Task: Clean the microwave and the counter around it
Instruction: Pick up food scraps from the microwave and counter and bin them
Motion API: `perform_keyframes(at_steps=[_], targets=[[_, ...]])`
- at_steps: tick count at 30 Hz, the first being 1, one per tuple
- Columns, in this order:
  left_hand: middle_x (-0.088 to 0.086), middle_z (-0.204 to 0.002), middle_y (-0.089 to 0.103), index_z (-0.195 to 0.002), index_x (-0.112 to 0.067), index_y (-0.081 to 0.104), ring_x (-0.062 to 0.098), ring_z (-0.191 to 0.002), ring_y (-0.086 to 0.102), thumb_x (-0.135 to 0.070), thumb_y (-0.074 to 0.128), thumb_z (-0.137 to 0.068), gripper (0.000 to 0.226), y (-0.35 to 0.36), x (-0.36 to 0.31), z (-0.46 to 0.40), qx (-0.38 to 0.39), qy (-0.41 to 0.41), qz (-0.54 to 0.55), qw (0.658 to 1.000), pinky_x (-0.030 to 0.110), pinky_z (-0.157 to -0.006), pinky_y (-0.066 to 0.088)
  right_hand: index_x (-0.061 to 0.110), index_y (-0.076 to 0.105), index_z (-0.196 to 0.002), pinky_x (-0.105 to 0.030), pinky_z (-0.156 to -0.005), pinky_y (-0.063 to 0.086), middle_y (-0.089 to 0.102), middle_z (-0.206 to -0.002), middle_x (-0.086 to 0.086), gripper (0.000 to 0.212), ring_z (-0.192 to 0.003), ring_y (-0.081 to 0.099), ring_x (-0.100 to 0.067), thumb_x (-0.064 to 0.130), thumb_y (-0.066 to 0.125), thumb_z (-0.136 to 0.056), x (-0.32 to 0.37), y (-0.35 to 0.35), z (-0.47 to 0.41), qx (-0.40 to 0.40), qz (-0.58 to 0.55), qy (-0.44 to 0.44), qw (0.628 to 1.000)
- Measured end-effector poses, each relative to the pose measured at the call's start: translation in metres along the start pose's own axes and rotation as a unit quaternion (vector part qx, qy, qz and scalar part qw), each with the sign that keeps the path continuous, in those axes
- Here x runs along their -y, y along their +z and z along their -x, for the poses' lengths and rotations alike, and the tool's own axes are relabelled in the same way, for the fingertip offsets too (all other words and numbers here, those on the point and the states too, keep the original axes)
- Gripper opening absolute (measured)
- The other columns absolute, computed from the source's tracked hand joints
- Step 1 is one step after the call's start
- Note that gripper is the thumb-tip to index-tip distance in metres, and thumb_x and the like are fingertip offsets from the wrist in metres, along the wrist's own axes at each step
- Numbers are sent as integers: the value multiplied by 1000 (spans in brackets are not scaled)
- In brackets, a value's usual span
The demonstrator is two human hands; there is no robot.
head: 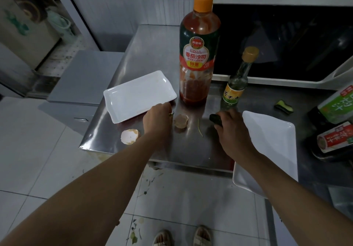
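Shell (181,121) lies mid-frame, just right of left hand (158,117), which pinches a scrap; right hand (232,124) grips a dark piece.

So there's a shiny stainless steel counter (133,58) with a white microwave with a dark glass door (282,43) up at 1 o'clock, and a tall orange-capped tomato sauce bottle (198,54) plus a small clear yellow-capped bottle (236,81) right in front of it. The left hand (158,117) is pinching a tiny green scrap (171,114) by the white rectangular plate (139,94) at 10 o'clock, with two broken eggshell halves (130,136) (181,121) either side of it. The right hand (232,124) grips a dark green vegetable piece (215,119), next to another white rectangular plate (271,142) at 4 o'clock.
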State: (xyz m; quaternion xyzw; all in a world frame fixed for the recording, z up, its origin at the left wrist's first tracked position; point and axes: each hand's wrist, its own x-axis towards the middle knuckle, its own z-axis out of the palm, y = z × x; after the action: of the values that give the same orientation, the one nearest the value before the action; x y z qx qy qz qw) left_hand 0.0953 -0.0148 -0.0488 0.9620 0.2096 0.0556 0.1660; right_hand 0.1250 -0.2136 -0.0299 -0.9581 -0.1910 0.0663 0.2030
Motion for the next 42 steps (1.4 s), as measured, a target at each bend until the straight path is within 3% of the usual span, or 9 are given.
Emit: perform_keyframes(at_steps=[7,13,18,22,25,28,32,37,42], targets=[[11,-88,65,-92,-11,64,31,-81,60,-8,57,-84,12,-2,-2,-2,37,14,-38,998,33,-60,44,6,47,-131,-32,-104,35,44,-134,-13,38,-126,40,-26,18,52,-95,0,-6,1,2,-7,7,1000],[5,-77,60,-84,-15,62,22,-67,47,-12,60,-79,6,-7,1,5,53,-10,-31,998,29,-55,30,6,46,-131,-32,-104,35,43,-136,-13,39,-126,39,-26,19,52,-95,-4,-5,5,5,-1,10,1000],[8,-87,66,-89,-15,66,30,-81,59,-15,59,-80,11,-11,4,12,59,-22,-12,998,31,-62,41,5,48,-129,-32,-100,38,45,-132,-14,38,-122,42,-27,18,53,-94,-7,-5,11,-7,2,14,1000],[10,-91,68,-90,-9,70,30,-85,62,-9,61,-80,14,-24,2,24,12,-35,51,998,35,-66,49,5,50,-127,-32,-98,39,45,-131,-14,36,-119,43,-27,18,54,-94,-9,-9,17,-20,4,16,1000],[10,-95,65,-93,-7,70,23,-82,61,-5,60,-83,15,-33,-10,33,-20,10,97,995,38,-73,53,5,50,-126,-32,-97,39,46,-129,-15,36,-118,43,-27,17,55,-93,-11,-16,21,-26,1,21,999],[7,-96,66,-94,-9,70,16,-78,58,-8,60,-86,13,-36,-31,37,6,56,122,991,31,-69,52,6,51,-126,-30,-98,39,48,-127,-14,35,-118,45,-26,18,55,-93,-14,-25,26,-37,-12,30,999],[5,-95,64,-90,-9,68,16,-80,59,-3,58,-84,13,-26,-60,38,63,77,116,988,27,-69,49,3,54,-122,-31,-97,39,52,-124,-16,32,-116,47,-27,15,55,-93,-21,-37,32,-55,-27,39,997],[9,-74,63,-69,-15,57,28,-73,62,-4,52,-82,19,-7,-75,36,76,18,88,993,31,-62,47,4,54,-122,-32,-96,39,51,-123,-15,31,-116,46,-27,14,54,-93,-34,-44,37,-60,-35,47,996],[15,-81,67,-78,-7,66,33,-77,63,-4,53,-81,14,3,-78,34,60,3,48,997,39,-67,54,5,54,-121,-32,-96,38,49,-124,-14,29,-115,45,-27,15,52,-94,-45,-41,37,-57,-50,53,996]])
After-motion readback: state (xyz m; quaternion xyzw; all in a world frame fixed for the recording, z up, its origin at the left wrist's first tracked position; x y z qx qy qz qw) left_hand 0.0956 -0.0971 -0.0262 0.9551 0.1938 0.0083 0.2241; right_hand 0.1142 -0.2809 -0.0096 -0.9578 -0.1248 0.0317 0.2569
